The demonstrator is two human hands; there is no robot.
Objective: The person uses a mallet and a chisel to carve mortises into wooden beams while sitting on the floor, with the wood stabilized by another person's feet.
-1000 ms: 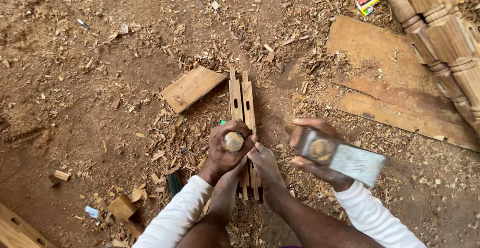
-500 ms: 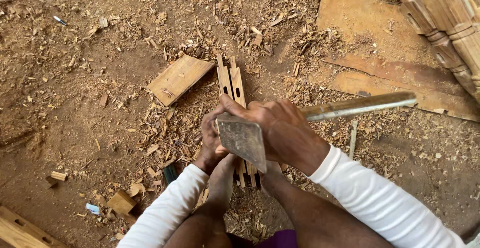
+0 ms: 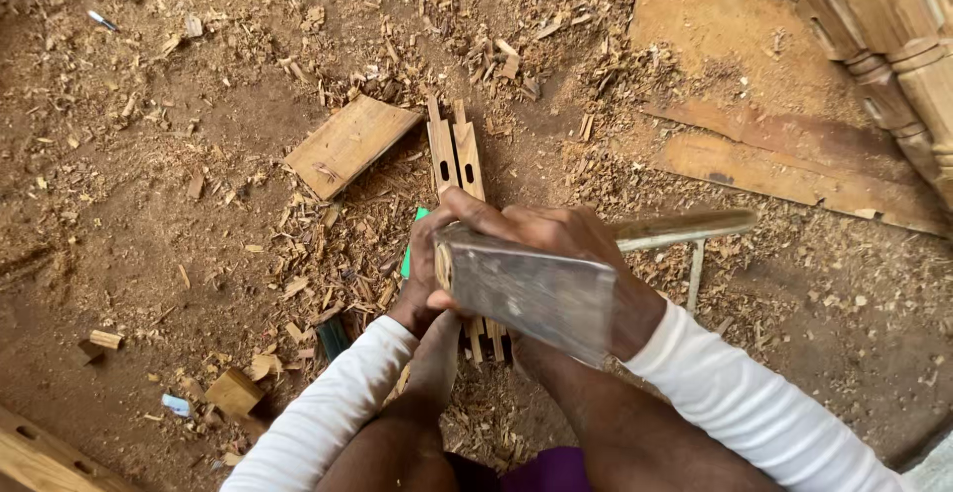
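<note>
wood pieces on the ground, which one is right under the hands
The pair of slotted wooden strips lying side by side, running from the hands up the frame. The flat square board lies apart to their left, and the small block sits lower left.

White sleeves (image 3: 328, 418), grey hatchet head (image 3: 536, 293)

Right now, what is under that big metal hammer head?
Under the hammer head you can see the ends of two slotted wooden strips lying on chip-strewn ground. The left hand grips something below it, but the head and right hand cover what.
</note>
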